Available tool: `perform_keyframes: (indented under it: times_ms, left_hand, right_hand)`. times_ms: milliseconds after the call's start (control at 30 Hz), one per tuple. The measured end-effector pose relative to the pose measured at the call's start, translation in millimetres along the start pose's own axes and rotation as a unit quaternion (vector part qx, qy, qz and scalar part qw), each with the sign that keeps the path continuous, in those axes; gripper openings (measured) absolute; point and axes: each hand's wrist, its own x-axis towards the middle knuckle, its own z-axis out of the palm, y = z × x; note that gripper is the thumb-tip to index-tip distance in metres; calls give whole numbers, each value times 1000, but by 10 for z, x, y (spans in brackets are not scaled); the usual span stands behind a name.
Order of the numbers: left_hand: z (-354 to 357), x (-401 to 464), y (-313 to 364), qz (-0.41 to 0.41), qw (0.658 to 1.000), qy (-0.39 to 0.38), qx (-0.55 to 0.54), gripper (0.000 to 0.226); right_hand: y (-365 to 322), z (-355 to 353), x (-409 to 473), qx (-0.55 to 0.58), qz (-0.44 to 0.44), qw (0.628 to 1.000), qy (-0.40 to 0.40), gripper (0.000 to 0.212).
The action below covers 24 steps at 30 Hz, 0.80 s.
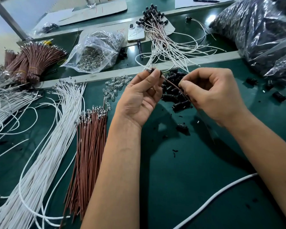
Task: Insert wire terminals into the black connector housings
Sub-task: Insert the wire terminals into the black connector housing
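Black connector housing [153,71], mostly hidden, sits pinched in the left hand's [139,98] fingertips above the green bench [196,171], while the right hand [211,95] pinches a brown wire [172,85] running into it, over a heap of loose housings [173,95], with no readable writing anywhere.

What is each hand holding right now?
Left hand: fingers pinch a black connector housing.
Right hand: fingers pinch the brown wire entering it.

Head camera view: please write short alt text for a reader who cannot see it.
Left hand holds a black connector housing while right hand pinches a brown wire leading into it, above a green table with white wires.
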Motion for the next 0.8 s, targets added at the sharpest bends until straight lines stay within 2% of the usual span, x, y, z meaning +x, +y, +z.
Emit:
perform_keyframes:
  times_ms: [300,800]
  left_hand:
    - [71,-14,-112,-42,997,-29,51,14]
    - [88,-26,-145,-44,996,-39,65,10]
  right_hand:
    - [-29,38,-19,-5,-63,998,2,4]
    - [-20,53,-16,-10,-65,998,9,5]
